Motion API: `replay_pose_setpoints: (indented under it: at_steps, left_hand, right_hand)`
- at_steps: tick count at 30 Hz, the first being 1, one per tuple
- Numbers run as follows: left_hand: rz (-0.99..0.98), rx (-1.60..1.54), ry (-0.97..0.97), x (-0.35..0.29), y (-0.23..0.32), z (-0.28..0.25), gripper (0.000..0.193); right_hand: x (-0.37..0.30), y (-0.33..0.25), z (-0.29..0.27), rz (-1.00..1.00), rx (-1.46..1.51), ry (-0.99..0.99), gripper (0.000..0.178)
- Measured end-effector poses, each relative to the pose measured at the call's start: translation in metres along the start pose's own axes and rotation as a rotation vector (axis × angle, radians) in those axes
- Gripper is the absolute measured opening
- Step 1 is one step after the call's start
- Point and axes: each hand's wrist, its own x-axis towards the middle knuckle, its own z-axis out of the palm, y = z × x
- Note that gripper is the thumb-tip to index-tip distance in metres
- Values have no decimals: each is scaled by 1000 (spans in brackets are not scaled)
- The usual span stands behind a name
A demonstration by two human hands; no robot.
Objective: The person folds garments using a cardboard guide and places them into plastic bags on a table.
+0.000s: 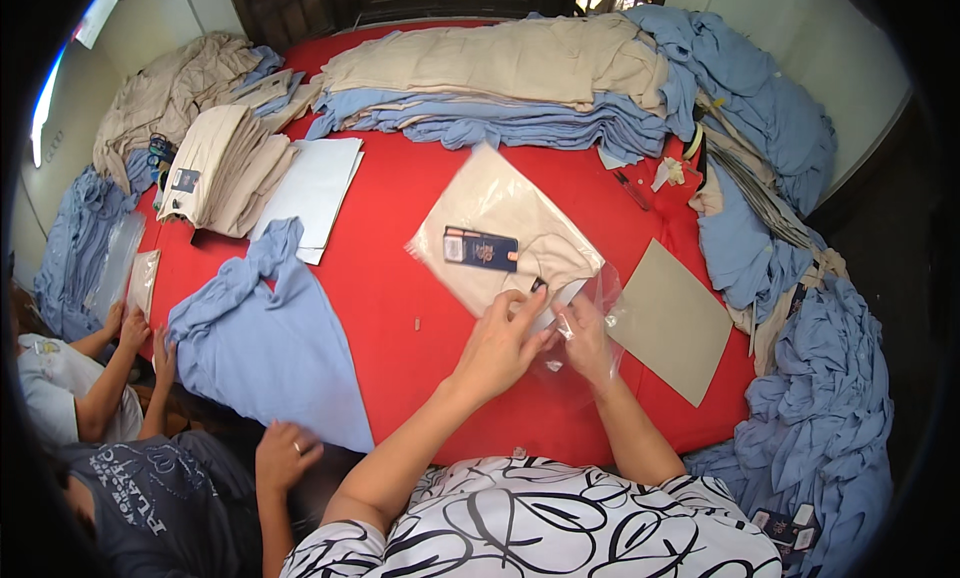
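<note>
Left hand (500, 336) and right hand (588, 340) are held close together at the near end of a folded beige garment (480, 200) in a clear bag (610, 280), which lies just beyond them on the red-covered counter (390, 328), its long axis slanted from far left to near right. Loose film appears to be held by the right hand, while the left is set with fingers curled at the package's edge, its grip impossible to tell. Neither hand is clearly nearer; both forearms are angled inward.
</note>
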Motion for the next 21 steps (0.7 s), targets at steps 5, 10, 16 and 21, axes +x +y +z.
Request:
replay_pose_setpoints:
  at_steps: [5, 10, 16, 21]
  left_hand:
    - [45, -209, 669, 3, -9, -1, 62]
    - [54, 414, 272, -12, -82, -7, 66]
    - [297, 398, 187, -12, -80, -13, 57]
    - [221, 403, 209, -7, -82, 3, 40]
  right_hand:
    - [8, -63, 0, -585, -972, 29, 33]
    - [26, 17, -5, -616, -1420, -191, 57]
    - [31, -92, -6, -92, -677, -969, 37]
    - [182, -39, 39, -529, -882, -192, 52]
